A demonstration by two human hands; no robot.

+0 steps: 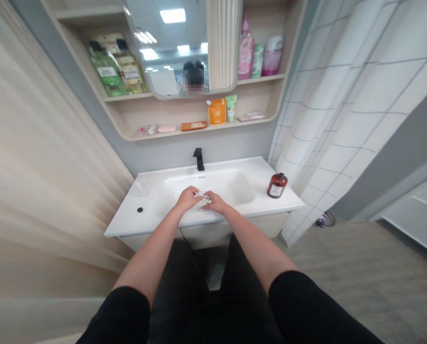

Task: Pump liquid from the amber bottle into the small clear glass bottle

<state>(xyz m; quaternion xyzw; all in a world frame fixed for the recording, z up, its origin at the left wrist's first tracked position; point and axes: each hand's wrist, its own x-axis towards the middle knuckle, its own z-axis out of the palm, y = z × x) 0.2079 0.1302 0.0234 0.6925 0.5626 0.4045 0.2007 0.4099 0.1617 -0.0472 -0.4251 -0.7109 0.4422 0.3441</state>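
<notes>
My left hand [187, 198] and my right hand [215, 202] meet over the front part of the white sink basin [240, 186]. Between them is a small, partly see-through whitish object [204, 201]; its kind is too small to make out. Fingers of both hands are closed on it, the left from its upper left side and the right from its right side. Behind the hands, at the back of the basin, rises a black faucet [198, 159].
On the counter's right side stands a brown bottle [277, 186]. Above the sink hangs a mirror cabinet [177, 48] whose shelves hold several bottles, an orange pouch [217, 112] and a green tube [231, 108]. Curtains flank the sink, a beige curtain [37, 181] at left.
</notes>
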